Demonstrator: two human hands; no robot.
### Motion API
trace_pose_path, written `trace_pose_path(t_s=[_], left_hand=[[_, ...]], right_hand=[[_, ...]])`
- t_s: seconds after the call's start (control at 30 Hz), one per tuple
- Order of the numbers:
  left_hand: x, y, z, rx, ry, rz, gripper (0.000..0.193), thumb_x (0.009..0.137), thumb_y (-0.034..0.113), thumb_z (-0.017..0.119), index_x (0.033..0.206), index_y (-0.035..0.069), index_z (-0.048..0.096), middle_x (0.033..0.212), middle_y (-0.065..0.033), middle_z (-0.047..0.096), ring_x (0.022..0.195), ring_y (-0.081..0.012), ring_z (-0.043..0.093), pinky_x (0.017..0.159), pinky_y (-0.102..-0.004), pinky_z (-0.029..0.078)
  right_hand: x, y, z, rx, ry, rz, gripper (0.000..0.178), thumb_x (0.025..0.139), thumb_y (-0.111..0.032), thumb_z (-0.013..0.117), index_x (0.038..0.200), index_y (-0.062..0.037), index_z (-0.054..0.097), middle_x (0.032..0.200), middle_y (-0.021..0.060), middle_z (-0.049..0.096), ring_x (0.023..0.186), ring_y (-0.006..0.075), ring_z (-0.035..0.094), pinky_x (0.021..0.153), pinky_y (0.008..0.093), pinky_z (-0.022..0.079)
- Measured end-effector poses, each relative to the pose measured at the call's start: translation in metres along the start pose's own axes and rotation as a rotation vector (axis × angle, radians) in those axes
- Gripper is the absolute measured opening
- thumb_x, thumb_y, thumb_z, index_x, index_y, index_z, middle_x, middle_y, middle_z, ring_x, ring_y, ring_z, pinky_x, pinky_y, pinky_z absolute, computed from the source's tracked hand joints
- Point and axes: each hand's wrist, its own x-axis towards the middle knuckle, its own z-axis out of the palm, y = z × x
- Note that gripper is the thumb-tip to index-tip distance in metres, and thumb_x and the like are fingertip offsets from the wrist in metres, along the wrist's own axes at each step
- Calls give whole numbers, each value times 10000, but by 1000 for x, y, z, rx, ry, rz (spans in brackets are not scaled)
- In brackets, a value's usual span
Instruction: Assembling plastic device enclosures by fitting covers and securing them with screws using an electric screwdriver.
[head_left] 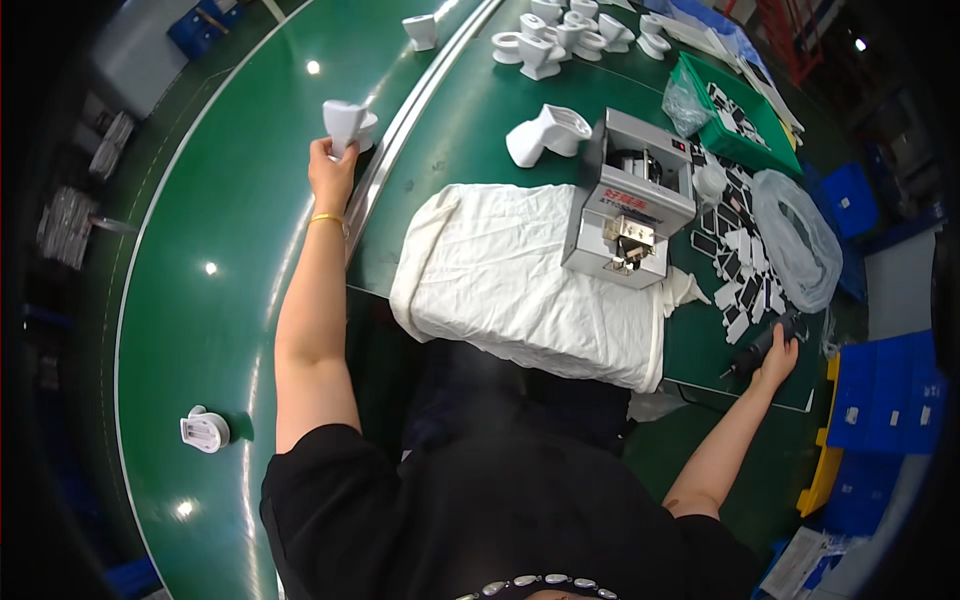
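My left hand (332, 172) reaches far forward over the green conveyor belt (230, 290), its fingers closed round a white plastic piece (345, 121) shaped like a small toilet. At the right end of the workbench my right hand (778, 358) is wrapped round a black electric screwdriver (748, 358), whose tip points left. Between my arms, a grey screw feeder (630, 240) stands at the right side of a pad covered in white cloth (490, 270). Another white piece (548, 134) lies just beyond the cloth.
Several white pieces (540, 55) cluster at the bench's far side. One more (420, 33) is far along the belt, another (205, 430) near at left. Small black and white parts (742, 265) lie beside a clear plastic bag (797, 240) and a green bin (740, 145). A metal rail (400, 125) edges the belt.
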Motion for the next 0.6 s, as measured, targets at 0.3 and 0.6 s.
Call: trace_pose_path(t_s=[0.3,0.6], left_hand=[[-4,-52,-93,521,-172,173,799,733,498,801,1280,-39,575,1276,-242,608,1199,-376,575,1025,-425,454],[-83,-163,-446,759,-684,-602,730,772,443,797,1225,-83,570,1104,-209,650,968,-313,646,857,-429,518]], right_hand=[[-58,-74,8,-421,141,-473,564,858,-249,768,1349,-76,554,1318,142,566,1173,250,548,984,387,430],[-113,-114,83,-327,-138,-597,314,871,-146,714,1170,-57,675,1145,57,688,1061,170,617,889,315,442]])
